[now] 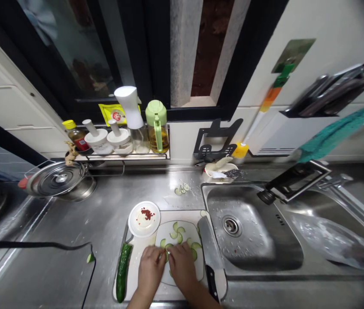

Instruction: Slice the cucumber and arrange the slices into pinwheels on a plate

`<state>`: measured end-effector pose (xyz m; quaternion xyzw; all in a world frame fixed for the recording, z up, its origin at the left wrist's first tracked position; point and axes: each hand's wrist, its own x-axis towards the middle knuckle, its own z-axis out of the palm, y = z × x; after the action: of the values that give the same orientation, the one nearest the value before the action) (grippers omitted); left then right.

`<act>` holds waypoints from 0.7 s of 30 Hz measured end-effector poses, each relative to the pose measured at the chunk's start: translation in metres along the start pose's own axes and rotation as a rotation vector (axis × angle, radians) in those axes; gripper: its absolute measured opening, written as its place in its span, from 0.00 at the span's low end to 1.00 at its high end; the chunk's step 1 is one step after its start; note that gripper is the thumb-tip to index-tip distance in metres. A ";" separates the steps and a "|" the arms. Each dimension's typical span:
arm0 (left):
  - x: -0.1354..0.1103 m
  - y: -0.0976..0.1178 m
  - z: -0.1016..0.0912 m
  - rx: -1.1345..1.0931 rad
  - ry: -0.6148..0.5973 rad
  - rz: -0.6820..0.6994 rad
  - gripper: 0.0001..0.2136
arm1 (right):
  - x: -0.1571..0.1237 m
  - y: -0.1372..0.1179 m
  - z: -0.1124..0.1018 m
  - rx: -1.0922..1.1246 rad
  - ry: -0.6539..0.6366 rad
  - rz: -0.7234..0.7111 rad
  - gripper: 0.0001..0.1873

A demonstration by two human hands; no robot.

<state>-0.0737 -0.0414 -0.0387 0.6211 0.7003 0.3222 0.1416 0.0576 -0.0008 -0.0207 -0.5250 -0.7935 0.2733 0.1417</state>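
Holds left hand [151, 262] and right hand [182, 262] close together over cucumber slices [196, 245] on the square plate [163, 231], with each grip bunched inward; cannot tell on what, if anything. Has the knife [212, 246] lying along the cutting board's [134, 269] right side, likely to leave working room.

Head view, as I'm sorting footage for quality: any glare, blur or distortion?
In the head view, pale glare on the steel counter and sink; in the head view, knives stretched toward the right edge, with a dark upper-right corner; in the head view, soft detail where the left hand and right hand meet.
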 end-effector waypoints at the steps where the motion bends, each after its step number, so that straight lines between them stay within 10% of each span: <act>1: 0.000 0.000 0.000 0.004 0.001 0.001 0.07 | 0.001 0.000 0.000 -0.002 -0.001 -0.005 0.11; 21: 0.002 -0.006 0.002 -0.020 -0.023 0.012 0.06 | 0.004 0.000 0.005 -0.051 -0.041 -0.010 0.10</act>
<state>-0.0773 -0.0386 -0.0439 0.6276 0.6914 0.3229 0.1540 0.0536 0.0019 -0.0252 -0.5189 -0.8055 0.2630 0.1131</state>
